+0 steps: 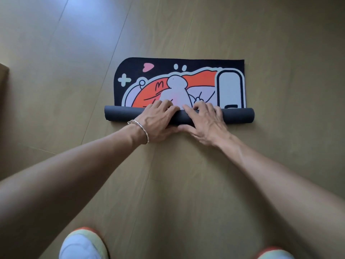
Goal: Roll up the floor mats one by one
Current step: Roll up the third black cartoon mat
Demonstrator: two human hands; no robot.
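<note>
Mat: a floor mat (179, 79) with a black ground and a cartoon print in orange, white and pale pink, with a pink heart and a pale cross near its rounded far-left corner.
Roll: the near edge is wound into a dark grey roll (119, 114); the rest lies flat beyond it.
Where it lies: on a tan wood-look floor (186, 30), straight ahead of the person.
Arms: both bare forearms reach forward and meet at the roll's middle.
Left hand (156, 120): fingers curled over the top of the roll, thumb tucked at its near side, gripping it; a silver bracelet (140, 132) circles the wrist.
Right hand (205, 124): just beside the left, fingers bent over the roll, thumb along the near underside, gripping too.
Below: the toe of a pale shoe (82, 245).
</note>
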